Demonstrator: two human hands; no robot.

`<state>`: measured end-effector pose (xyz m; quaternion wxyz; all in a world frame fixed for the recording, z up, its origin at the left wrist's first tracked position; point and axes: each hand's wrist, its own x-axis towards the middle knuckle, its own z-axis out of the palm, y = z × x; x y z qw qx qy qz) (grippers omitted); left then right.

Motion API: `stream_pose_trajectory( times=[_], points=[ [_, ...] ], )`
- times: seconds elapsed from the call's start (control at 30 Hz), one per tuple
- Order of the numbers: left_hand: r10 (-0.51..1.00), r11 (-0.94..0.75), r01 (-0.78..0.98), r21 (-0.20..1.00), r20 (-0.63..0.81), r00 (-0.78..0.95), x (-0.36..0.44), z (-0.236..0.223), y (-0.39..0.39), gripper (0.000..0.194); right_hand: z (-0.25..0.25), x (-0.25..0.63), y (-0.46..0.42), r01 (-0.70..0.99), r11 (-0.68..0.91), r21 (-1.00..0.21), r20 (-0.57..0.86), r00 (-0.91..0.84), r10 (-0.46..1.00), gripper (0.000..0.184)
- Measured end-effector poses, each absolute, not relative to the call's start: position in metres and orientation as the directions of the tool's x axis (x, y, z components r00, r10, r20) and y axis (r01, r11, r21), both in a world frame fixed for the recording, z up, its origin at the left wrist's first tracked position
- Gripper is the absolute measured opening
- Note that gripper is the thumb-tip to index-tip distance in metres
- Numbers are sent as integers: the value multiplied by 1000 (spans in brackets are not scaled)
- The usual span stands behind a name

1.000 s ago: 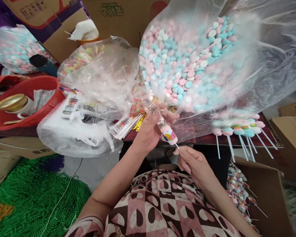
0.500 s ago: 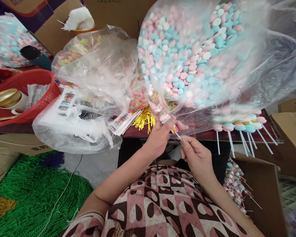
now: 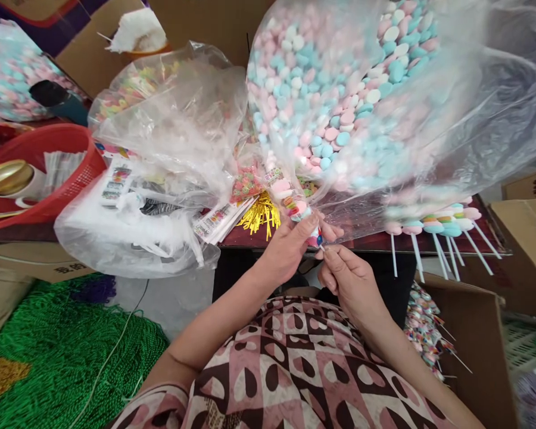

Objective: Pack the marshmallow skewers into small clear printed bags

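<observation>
A marshmallow skewer (image 3: pixel 289 202), with pastel pieces and a band of bright gummy candy in a clear printed sleeve, slants over the table's front edge. My left hand (image 3: pixel 290 244) is closed round its lower part, hiding some of it. Just below, my right hand (image 3: pixel 346 271) pinches the white stick near the sleeve's lower end. Gold twist ties (image 3: pixel 262 214) lie left of the skewer, beside a stack of printed sleeves (image 3: pixel 223 220). To the right, several unwrapped marshmallow skewers (image 3: pixel 433 223) rest with their sticks over the table edge.
Behind my hands stands a big clear bag of pink, blue and white marshmallows (image 3: pixel 335 119). A bag of gummy candy (image 3: pixel 174 113) and a red basket (image 3: pixel 78 185) are on the left. Wrapped skewers (image 3: pixel 422 328) fill part of a carton (image 3: pixel 473 351) low right. Green cords (image 3: pixel 71 351) cover the floor.
More of the skewer shows above my left hand, its gummy band now visible. My right hand has moved slightly left, closer to the sleeve's end. The view has shifted a little.
</observation>
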<state>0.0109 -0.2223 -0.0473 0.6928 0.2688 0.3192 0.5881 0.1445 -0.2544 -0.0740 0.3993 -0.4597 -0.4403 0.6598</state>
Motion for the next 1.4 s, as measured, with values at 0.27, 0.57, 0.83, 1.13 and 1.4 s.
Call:
stream_pose_trajectory(
  times=[0.27,0.57,0.83,1.13,1.4],
  points=[
    [993,110,-714,691,-45,108,-10,-38,-210,53,-72,150,-255,-123,-302,-945,-252,-313,916,31],
    [995,82,-682,726,-94,18,-8,-43,-213,34,-71,143,-253,-109,-333,-937,-288,-304,908,38],
    [994,87,-629,773,-105,8,-5,-40,-211,39,-66,142,-253,-63,-304,-950,-274,-292,916,28],
    [968,201,-358,912,-130,213,-1,-63,-236,44,-69,137,-250,-181,-344,-921,-282,-299,912,30],
    [994,-20,6,1000,19,111,-15,-60,-236,41,-67,138,-253,-179,-295,-939,-241,-271,932,27]
  ],
)
